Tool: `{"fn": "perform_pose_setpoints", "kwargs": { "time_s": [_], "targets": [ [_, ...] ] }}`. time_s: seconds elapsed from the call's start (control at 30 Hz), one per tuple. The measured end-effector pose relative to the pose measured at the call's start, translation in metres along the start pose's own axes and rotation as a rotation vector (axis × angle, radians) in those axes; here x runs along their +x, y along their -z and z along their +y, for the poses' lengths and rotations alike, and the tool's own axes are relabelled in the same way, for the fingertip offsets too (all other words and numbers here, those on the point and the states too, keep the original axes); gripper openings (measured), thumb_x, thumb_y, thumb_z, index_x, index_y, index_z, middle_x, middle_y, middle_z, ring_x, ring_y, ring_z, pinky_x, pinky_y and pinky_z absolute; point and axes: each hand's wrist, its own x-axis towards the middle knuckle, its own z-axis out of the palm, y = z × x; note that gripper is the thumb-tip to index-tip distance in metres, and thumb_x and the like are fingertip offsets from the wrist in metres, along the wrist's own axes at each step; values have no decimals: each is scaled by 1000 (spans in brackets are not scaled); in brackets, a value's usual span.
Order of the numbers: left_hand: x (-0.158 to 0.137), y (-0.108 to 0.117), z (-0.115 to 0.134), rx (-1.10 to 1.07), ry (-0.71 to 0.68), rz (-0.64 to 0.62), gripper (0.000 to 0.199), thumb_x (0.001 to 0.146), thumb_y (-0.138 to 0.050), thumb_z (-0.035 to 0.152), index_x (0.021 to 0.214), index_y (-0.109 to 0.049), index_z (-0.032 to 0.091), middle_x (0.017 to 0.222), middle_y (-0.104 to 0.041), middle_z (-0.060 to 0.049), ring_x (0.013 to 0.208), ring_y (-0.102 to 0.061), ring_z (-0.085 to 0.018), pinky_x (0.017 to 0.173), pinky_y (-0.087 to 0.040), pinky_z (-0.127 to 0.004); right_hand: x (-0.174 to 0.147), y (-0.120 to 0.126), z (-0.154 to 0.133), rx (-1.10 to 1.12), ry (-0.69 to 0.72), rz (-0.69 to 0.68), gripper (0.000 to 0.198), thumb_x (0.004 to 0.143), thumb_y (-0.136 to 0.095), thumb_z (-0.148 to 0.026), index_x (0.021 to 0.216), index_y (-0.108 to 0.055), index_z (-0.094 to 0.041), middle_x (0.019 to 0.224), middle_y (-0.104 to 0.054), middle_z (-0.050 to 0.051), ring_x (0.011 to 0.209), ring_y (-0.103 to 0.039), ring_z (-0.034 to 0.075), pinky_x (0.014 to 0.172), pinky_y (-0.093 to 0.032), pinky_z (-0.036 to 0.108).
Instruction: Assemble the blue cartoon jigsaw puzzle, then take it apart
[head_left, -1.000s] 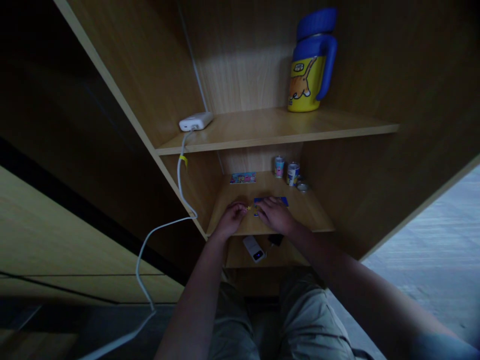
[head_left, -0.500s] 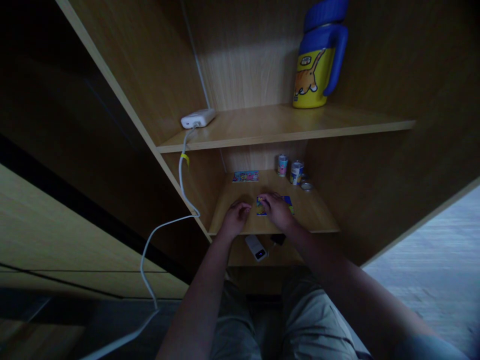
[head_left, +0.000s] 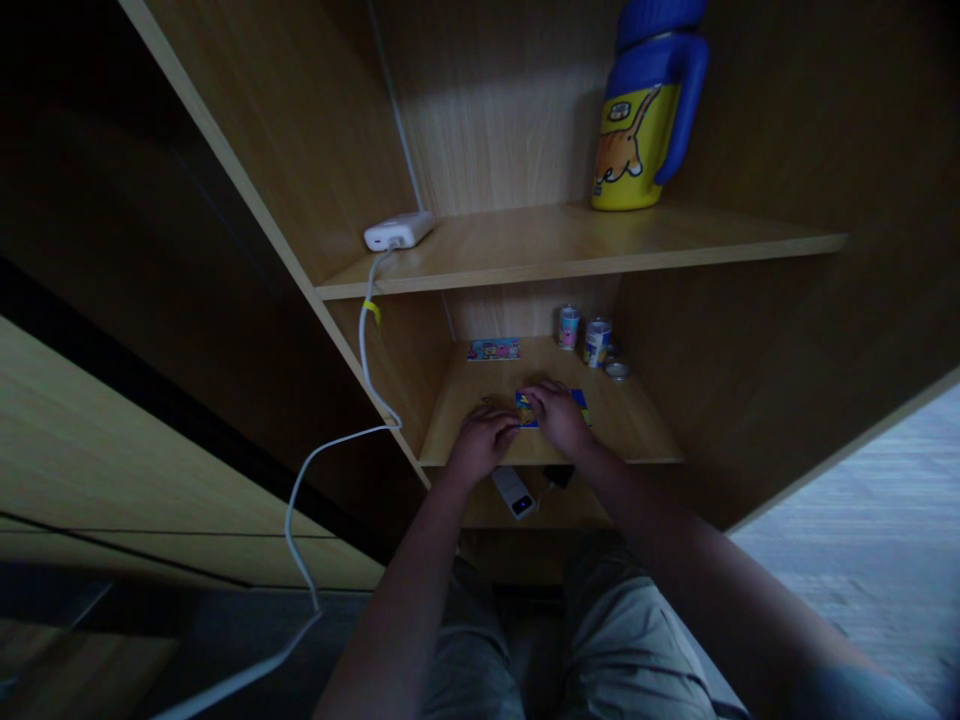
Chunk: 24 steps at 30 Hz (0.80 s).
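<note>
On the middle shelf lies a flat blue-and-yellow picture card (head_left: 528,413), its centre covered by my right hand. My left hand (head_left: 484,440) is at the card's lower left corner, thumb and fingers pinched together there. Whether the corner is between them I cannot tell. Over the top of the card, my right hand (head_left: 556,412) curls with its fingertips closed near the left part. Anything in those fingertips is too small to make out. Behind the hands lies a second colourful flat card (head_left: 493,349).
Small printed cans (head_left: 596,343) and a round metal lid (head_left: 616,371) stand at the back right. Overhead, the upper shelf (head_left: 525,250) holds a blue-yellow jug (head_left: 637,120) and a white device (head_left: 399,231) with a dangling cable (head_left: 300,480). Below lies a white power bank (head_left: 514,493).
My left hand has moved right to the card's edge, closing the gap. My right hand stays over the card. The view has shifted slightly.
</note>
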Motion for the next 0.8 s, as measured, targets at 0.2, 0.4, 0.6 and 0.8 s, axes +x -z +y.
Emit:
{"fn": "perform_pose_setpoints", "kwargs": {
  "time_s": [0.2, 0.4, 0.6, 0.8],
  "targets": [
    [0, -2, -1, 14, 35, -27, 20, 108, -65, 30, 116, -84, 31, 123, -84, -5, 120, -75, -28, 115, -51, -52, 1, -1, -1, -5, -21, -3, 23, 109, -56, -21, 113, -78, -23, 111, -78, 9, 106, -67, 26, 98, -51, 40],
    [1, 0, 0, 23, 13, -21, 20, 108, -65, 27, 114, -84, 29, 121, -85, -5, 115, -76, -27, 113, -52, -51, 0, -4, 0, 32, -52, 27, 17, 107, -56, -19, 108, -73, -23, 107, -78, 8, 107, -69, 25, 99, -51, 38],
    [0, -3, -3, 24, -24, -2, 18, 108, -67, 23, 114, -83, 29, 119, -85, -4, 113, -77, -26, 110, -54, -49, 0, -3, -1, 66, -34, 57, 19, 108, -56, -19, 109, -74, -21, 108, -75, 10, 107, -69, 25, 100, -53, 38],
    [0, -3, -3, 33, -38, 11, 19, 107, -67, 21, 113, -83, 29, 117, -85, -3, 110, -78, -25, 108, -55, -48, -1, -2, -4, 80, -24, 43, 25, 109, -52, -15, 112, -77, -21, 112, -73, 10, 103, -70, 22, 97, -56, 35]
  ]
}}
